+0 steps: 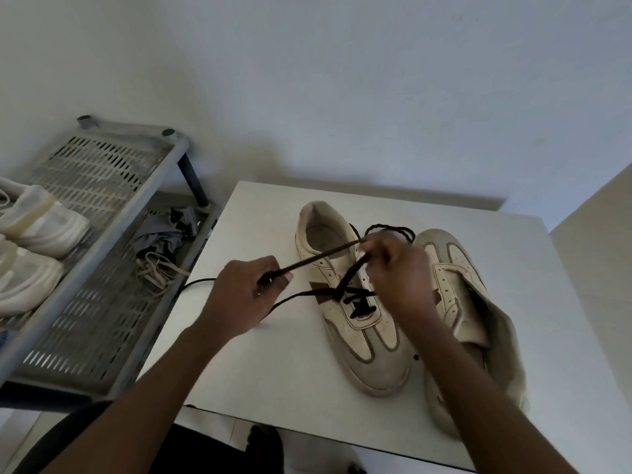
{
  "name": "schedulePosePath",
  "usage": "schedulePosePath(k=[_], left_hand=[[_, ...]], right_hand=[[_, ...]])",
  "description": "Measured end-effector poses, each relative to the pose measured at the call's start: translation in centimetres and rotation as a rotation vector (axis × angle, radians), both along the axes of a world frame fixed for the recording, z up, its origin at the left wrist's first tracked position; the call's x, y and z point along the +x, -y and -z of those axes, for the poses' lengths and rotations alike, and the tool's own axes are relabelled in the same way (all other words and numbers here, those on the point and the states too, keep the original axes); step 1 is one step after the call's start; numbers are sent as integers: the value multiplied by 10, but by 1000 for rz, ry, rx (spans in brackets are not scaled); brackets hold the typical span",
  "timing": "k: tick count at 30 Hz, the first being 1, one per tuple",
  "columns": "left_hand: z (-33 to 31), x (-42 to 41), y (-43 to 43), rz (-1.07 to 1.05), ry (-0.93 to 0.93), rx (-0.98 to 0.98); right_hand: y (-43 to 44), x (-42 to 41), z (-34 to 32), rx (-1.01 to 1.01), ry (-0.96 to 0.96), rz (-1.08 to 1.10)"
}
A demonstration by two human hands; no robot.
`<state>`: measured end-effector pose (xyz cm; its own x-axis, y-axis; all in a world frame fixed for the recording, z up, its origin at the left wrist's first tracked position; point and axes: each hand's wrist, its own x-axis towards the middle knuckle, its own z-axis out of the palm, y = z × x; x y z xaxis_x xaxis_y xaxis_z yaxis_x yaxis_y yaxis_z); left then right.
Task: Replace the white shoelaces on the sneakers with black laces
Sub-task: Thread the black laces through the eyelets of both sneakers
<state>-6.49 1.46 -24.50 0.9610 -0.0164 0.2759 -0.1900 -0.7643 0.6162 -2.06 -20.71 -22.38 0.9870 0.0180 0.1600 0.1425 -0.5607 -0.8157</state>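
Lacing is under way on the near sneaker point(355, 319), which sits toe toward the camera in the middle of the counter point(273, 371). The black lace point(321, 256) runs through the lowest eyelets only, two or three crossings by my count, and both free lengths are up in the air.

Out to the left of that sneaker, the left hand point(246, 295) pinches one strand between thumb and fingers. Its wrist is low over the counter, and the strand runs taut, slanting up across the shoe's opening. Above the sneaker's tongue, the right hand point(393, 268) has its fingers curled down around the lace, with the forearm coming in from the lower right.

The job here, I'd say, is to even the ends and snug the crossings before the next eyelet. That means equal pull on both sides, no twists, and no dragging the shoe.

The second sneaker point(455, 278) sits just right of the first, with no lace visible in it. Behind the near sneaker's heel lies a loop of spare black lace point(390, 229). Off to its left, on a grey rack point(102, 302), the pale old laces point(160, 270) lie in a tangle.
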Motion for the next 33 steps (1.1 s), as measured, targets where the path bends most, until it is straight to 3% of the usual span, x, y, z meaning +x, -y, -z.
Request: schedulePosePath(k=[2, 5, 7, 10, 13, 15, 19, 23, 26, 29, 33], left_hand=[[-4, 2, -7, -50, -46, -122], [-8, 3, -9, -87, -73, -235], [-8, 3, -2, -71, -91, -261], [-7, -1, 19, 88, -86, -201], [-8, -4, 28, 172, -47, -170], [-10, -2, 25, 97, -85, -234], [-18, 3, 21, -171, -193, -696], [-23, 6, 32, -182, -247, -1064], [-28, 7, 38, -195, -302, -1300], [-30, 6, 37, -180, -385, -1317], [-33, 6, 42, -94, -426, -1126]], right_hand=[[18, 15, -1, 70, -25, 319], [28, 18, 10, -140, -48, 381], [19, 7, 8, -294, 69, 191], [-5, -7, 2, -343, 278, -346], [-23, -17, 9, -335, 249, -589], [-20, -16, 11, -185, 214, -534], [-2, -13, 2, 223, -43, -238], [-27, -36, 0, 285, -231, -295], [-52, -60, 5, 200, -165, -403], [-61, -66, 11, 164, -4, -391], [-53, -56, 9, 164, 51, -300]])
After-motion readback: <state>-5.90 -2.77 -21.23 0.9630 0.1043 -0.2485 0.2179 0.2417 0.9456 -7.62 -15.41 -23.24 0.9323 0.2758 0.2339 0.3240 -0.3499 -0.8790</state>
